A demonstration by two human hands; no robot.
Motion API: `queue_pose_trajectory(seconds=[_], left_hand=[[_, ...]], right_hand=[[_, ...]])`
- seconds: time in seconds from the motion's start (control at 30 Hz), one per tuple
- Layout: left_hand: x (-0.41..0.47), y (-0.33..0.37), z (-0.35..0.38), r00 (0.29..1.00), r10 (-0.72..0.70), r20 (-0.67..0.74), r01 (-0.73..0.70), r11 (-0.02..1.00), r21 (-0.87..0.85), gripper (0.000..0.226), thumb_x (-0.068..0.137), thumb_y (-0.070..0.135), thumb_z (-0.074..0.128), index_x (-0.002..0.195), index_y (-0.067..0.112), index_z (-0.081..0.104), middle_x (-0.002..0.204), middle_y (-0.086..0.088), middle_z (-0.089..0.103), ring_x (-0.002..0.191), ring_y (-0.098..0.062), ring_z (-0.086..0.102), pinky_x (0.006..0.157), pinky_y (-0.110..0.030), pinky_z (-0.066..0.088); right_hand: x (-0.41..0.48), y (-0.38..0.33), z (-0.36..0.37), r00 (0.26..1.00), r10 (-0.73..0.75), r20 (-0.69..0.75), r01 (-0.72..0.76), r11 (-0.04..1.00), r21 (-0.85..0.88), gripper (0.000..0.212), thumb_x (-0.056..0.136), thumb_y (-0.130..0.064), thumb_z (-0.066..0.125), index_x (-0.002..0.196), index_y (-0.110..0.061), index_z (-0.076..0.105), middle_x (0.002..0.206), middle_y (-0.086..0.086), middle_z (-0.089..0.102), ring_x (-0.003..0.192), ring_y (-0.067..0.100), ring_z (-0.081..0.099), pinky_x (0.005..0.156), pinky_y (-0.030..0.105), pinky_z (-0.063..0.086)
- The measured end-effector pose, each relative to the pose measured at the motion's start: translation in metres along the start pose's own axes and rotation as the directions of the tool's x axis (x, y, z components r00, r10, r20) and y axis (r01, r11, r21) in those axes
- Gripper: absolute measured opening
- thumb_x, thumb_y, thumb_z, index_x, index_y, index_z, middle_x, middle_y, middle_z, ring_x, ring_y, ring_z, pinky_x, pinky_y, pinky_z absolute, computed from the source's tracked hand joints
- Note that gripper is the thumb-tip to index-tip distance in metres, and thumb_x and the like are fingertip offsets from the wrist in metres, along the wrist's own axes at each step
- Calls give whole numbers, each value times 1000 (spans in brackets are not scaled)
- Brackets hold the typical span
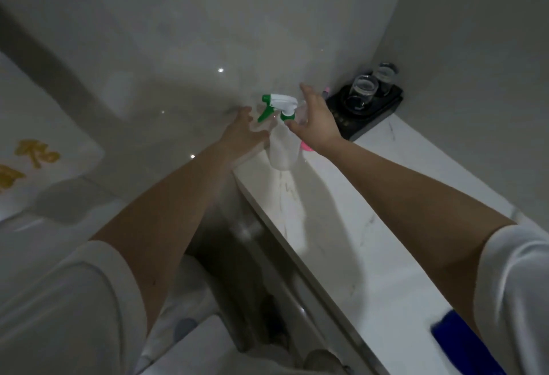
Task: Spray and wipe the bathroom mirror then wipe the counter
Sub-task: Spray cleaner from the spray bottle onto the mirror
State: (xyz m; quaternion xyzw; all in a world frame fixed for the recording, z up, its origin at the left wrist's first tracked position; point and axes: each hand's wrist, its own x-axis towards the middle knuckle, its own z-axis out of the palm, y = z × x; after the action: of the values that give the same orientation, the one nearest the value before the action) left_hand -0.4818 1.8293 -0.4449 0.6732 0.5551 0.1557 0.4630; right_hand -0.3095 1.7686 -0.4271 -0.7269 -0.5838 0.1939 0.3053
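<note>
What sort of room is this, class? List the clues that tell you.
Probably a bathroom, perhaps a hotel's: a white marbled counter against glossy walls, a black tray with two glasses in the corner, and a spray bottle for cleaning.

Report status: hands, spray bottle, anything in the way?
Both open: left hand, right hand, flanking spray bottle; no grip yet. Bottle upright at counter edge. Black tray with glasses just beyond right hand.
</note>
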Motion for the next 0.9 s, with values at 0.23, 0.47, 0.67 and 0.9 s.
queue_pose_trajectory(seconds=[0.23,0.47,0.67,0.9], left_hand=[[18,18,0,968,250,27,-241,955,-173,47,62,47,67,103,28,58,106,3,63,100,-11,58,86,-24,44],[25,14,12,959,281,33,-276,955,-110,51,66,54,57,101,20,70,92,1,70,86,-11,63,78,-27,45],[4,51,27,969,247,34,-229,936,-266,12,83,20,64,94,20,69,76,9,67,67,1,61,67,-16,47],[-31,122,65,956,273,110,-194,865,-463,18,81,15,68,97,5,66,91,-14,69,86,-27,68,83,-43,55]], right_hand=[[20,0,18,998,49,-31,-44,990,132,49,85,-16,69,131,-8,53,129,10,56,119,24,51,89,14,32],[10,13,8,991,119,-54,-98,951,294,25,82,-11,71,106,-6,68,94,1,61,86,12,54,67,3,36],[-9,22,-17,978,191,-86,-143,910,388,17,82,-11,69,97,-5,65,84,0,62,79,14,56,75,29,45],[-57,27,-95,953,220,-209,-90,863,498,16,85,-15,68,101,-13,65,88,-2,66,80,10,60,73,19,48]])
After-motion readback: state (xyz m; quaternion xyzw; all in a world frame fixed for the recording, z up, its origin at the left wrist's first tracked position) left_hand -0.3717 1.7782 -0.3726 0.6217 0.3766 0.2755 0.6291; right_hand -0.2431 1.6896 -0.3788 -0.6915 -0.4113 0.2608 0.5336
